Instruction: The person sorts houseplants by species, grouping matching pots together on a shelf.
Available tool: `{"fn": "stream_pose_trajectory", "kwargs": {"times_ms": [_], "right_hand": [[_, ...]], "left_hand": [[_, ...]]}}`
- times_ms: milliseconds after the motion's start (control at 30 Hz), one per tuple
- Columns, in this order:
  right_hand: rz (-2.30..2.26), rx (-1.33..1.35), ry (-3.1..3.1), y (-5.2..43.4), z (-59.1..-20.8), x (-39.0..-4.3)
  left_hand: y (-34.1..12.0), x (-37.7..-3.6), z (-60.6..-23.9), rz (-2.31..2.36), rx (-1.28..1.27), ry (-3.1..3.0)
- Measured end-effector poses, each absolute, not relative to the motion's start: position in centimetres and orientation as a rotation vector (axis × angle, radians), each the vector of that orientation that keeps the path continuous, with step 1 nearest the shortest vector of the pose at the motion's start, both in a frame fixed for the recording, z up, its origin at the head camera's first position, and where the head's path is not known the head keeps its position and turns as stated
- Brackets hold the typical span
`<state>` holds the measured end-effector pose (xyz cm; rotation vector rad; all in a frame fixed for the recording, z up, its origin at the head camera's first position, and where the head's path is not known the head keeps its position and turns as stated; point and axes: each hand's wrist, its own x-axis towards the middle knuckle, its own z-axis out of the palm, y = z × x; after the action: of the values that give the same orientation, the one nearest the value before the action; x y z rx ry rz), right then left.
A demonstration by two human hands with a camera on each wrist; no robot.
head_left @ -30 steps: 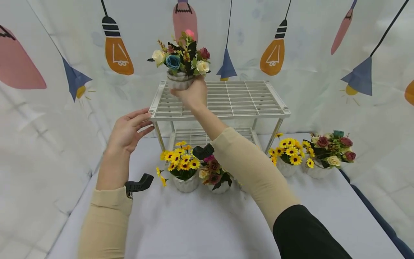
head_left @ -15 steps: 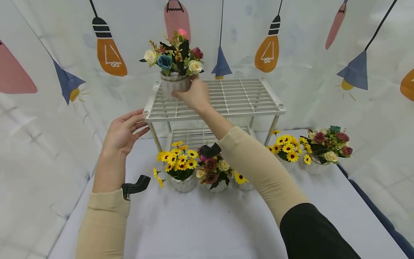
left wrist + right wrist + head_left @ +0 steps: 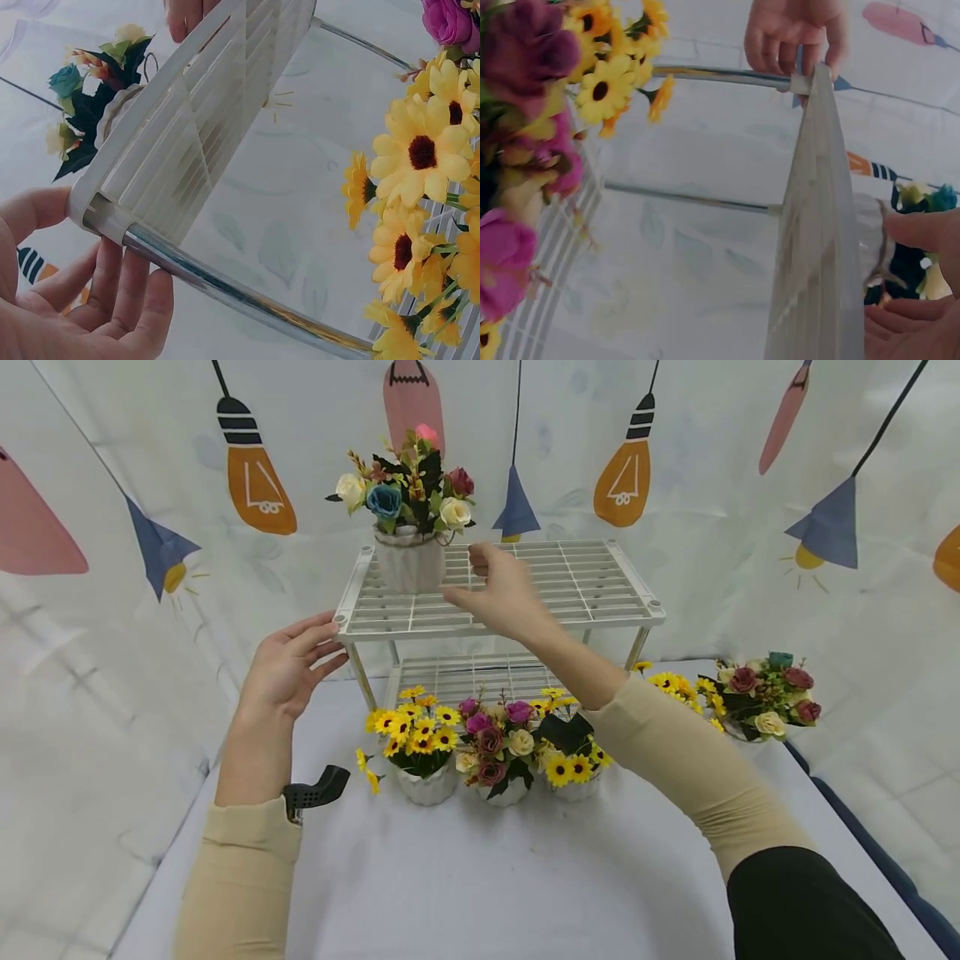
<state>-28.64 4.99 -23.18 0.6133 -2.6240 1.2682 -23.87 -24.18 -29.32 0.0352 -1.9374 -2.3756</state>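
Now | left hand (image 3: 287, 667): grip pinching rack (image 3: 420, 633) at front-left corner | right hand (image 3: 510, 597): grip free, just beside flowerpot (image 3: 411, 564), room rightward

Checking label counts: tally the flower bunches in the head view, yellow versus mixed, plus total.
Yellow: 3 (left yellow bunch, middle yellow bunch, right yellow bunch, partly behind the sleeve)
Mixed: 3 (top mixed bunch, front mixed bunch, right mixed bunch)
Total: 6

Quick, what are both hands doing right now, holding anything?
Left hand: holding the top near-left corner of the white slatted two-tier rack.
Right hand: open, holding nothing, beside the white fluted pot of multicoloured flowers.
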Motion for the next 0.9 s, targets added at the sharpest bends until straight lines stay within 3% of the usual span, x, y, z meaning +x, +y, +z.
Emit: {"fn": "stream_pose_trajectory", "kwargs": {"times_ms": [633,900], "right_hand": [[1.403,0.680,-2.259,15.3,-26.5,-20.8],[1.394,0.537,-2.196,20.7,-28.9,-17.8]], "left_hand": [[-24.1,-23.9,-29.3,-2.364,0.030,-1.937],[-24.0,-24.1,-29.5,-2.366,0.029,-1.915]]}}
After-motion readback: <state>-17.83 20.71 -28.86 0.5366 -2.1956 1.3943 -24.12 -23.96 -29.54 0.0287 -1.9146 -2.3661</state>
